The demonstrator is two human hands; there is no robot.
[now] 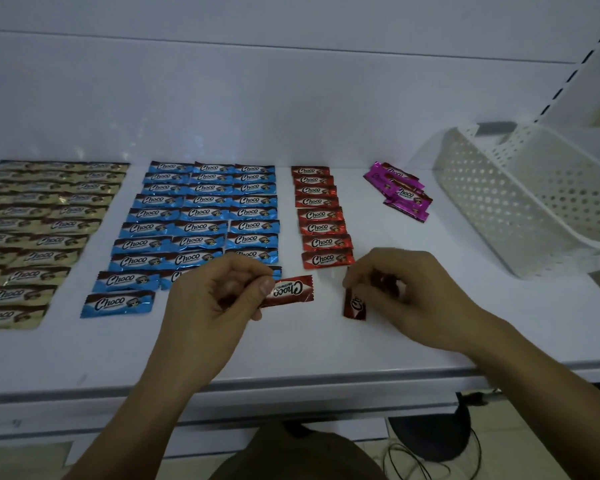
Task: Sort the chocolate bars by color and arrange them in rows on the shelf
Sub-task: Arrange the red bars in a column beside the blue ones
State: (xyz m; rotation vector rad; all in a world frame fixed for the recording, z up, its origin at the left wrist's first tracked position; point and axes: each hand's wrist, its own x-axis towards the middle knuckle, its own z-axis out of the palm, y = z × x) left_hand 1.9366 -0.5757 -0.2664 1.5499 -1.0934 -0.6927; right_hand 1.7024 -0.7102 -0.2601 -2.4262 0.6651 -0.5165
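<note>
Red bar (291, 292): pinched in left hand (219, 296) fingers, long axis left-right, just near of red column (321, 216) on shelf (430, 323). Second red bar (354, 306): pinched by right hand (395, 289), long axis near-far.

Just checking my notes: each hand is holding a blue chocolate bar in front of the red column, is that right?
Not quite. The head view shows the left hand holding a red bar and the right hand a second red bar, not blue ones, in front of the red column.
</note>
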